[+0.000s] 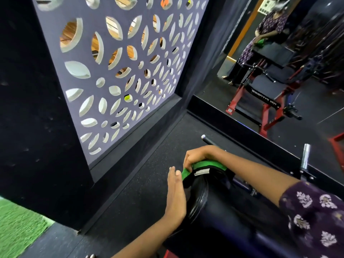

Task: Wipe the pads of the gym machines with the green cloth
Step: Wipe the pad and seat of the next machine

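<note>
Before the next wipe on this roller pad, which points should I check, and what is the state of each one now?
1. Right hand grips the green cloth: ok.
2. Cloth lies on the black roller pad, at its top end: ok.
3. Left hand steadies the pad's end, fingers straight, flat against it: ok.
4. Left fingers are away from the cloth's path: not ok, the fingertips sit right beside the cloth's edge.
5. Rest of the pad already wiped: cannot tell.
6. Cloth clean enough: cannot tell, only a strip of it shows.
</note>
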The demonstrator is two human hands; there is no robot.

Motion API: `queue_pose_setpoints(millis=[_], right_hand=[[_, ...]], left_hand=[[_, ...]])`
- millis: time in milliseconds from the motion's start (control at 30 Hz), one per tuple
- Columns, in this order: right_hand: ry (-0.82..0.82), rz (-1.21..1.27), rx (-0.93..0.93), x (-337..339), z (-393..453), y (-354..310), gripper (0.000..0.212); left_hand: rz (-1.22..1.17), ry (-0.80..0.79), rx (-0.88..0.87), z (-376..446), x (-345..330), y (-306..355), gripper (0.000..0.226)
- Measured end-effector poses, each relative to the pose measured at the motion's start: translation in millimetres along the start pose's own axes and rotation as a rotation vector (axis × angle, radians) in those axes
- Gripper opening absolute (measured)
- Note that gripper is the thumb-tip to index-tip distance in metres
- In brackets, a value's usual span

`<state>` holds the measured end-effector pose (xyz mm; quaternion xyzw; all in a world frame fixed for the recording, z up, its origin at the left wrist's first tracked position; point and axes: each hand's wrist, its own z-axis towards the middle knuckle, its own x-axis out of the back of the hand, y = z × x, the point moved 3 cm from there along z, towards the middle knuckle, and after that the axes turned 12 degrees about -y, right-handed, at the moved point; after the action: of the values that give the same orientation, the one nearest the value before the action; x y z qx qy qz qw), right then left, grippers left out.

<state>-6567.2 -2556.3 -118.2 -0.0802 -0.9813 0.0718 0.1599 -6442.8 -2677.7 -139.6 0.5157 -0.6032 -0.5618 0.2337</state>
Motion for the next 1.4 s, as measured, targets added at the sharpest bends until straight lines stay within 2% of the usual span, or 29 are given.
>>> queue_pose_setpoints(millis=[67,133,200,400,500,600,667,767,833,900,967,1000,1067,1167,1233,1333,1400], right_hand=[[0.021,0.036,0.033,-8.8,-18.7,-9.4,0.029],[0.044,0.053,0.057,-19.8,-38.6,-17.4,0.026],[0.101,0.026,0.068,-29.7,-57.8,-25.1,0.021],[0.4,-0.125,0.074,-68.7,-116.6,-54.9,0.021],[0.622,-0.269,0.008,-96.4,-135.5,-65.5,0.026],[0.976,-0.422,-0.009,-137.7,-141.5,-71.4,0.032],[1.178,-0.438,0.027,-176.2,-141.4,-69.5,0.041],[1.361,-0.497,-0.063,-211.8,-137.2,-37.7,0.051],[1.568,-0.256,-0.251,-231.2,-139.8,-17.1,0.05],[1.75,0.15,-0.505,-246.9,-140.2,-1.3,0.048],[1.844,0.547,-0.727,-251.7,-132.5,-0.8,0.049],[1.859,0.675,-0.789,-248.7,-126.8,-9.7,0.05],[1.922,0.701,-0.891,-247.1,-112.8,-36.7,0.051],[1.912,0.409,-0.856,-259.0,-79.1,-70.0,0.05],[1.928,0.391,-0.845,-277.3,-69.7,-62.8,0.05],[2.089,0.889,-0.846,-281.4,-74.5,-50.6,0.049],[2.191,1.053,-0.841,-262.9,-75.0,-60.8,0.048]], left_hand=[[-0.122,0.025,0.023,5.6,3.6,-2.6,0.065],[-0.218,-0.044,0.062,12.5,5.7,-3.4,0.071],[-0.2,-0.165,0.083,17.1,7.9,0.7,0.074],[-0.126,-0.443,0.103,19.8,17.1,9.7,0.063],[-0.1,-0.563,0.143,16.1,18.2,12.9,0.068],[-0.102,-0.646,0.152,11.5,17.8,21.2,0.067],[-0.151,-0.721,0.152,-0.5,16.0,27.3,0.066],[0.007,-0.709,0.035,-18.9,10.9,40.5,0.055],[0.33,-0.771,-0.136,-34.1,5.0,45.5,0.046],[0.701,-0.813,-0.354,-39.2,-2.0,41.9,0.05],[0.872,-0.748,-0.42,-38.1,-4.0,40.6,0.049],[0.953,-0.696,-0.468,-36.9,-3.5,41.3,0.055],[1.112,-0.674,-0.637,-41.4,-3.9,45.8,0.076],[1.192,-0.734,-0.751,-36.6,-1.5,52.5,0.083],[1.156,-0.776,-0.748,-33.5,-1.7,60.2,0.08],[1.168,-0.805,-0.802,-27.9,-3.4,63.5,0.072],[1.202,-0.832,-0.822,-25.7,-5.2,66.2,0.071]])
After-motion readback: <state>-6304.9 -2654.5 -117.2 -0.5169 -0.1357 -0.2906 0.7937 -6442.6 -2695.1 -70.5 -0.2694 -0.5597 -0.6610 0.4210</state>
